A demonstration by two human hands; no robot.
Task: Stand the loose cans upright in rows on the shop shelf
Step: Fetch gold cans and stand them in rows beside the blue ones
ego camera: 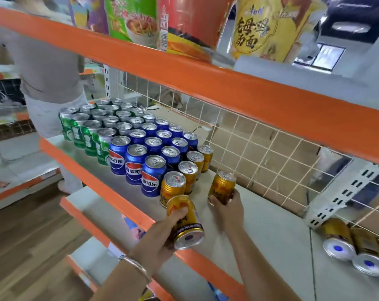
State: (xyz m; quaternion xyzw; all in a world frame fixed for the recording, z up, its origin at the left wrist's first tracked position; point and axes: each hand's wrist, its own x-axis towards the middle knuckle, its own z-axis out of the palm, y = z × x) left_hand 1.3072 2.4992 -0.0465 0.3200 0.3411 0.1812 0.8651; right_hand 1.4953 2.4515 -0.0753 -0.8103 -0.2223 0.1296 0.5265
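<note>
My left hand (162,231) grips a gold can (185,221), tilted with its base toward me, above the shelf's front edge. My right hand (226,206) holds a second gold can (222,186) upright on the grey shelf (260,231), to the right of the standing gold cans (191,170). Rows of blue cans (150,161) and green cans (90,135) stand further left. Several loose gold cans (356,248) lie on their sides at the right, bases toward me.
An orange shelf edge (110,183) runs along the front and another orange shelf (206,83) with noodle cups (269,27) hangs overhead. A wire grid (249,146) backs the shelf. A person (49,88) stands at the far left end.
</note>
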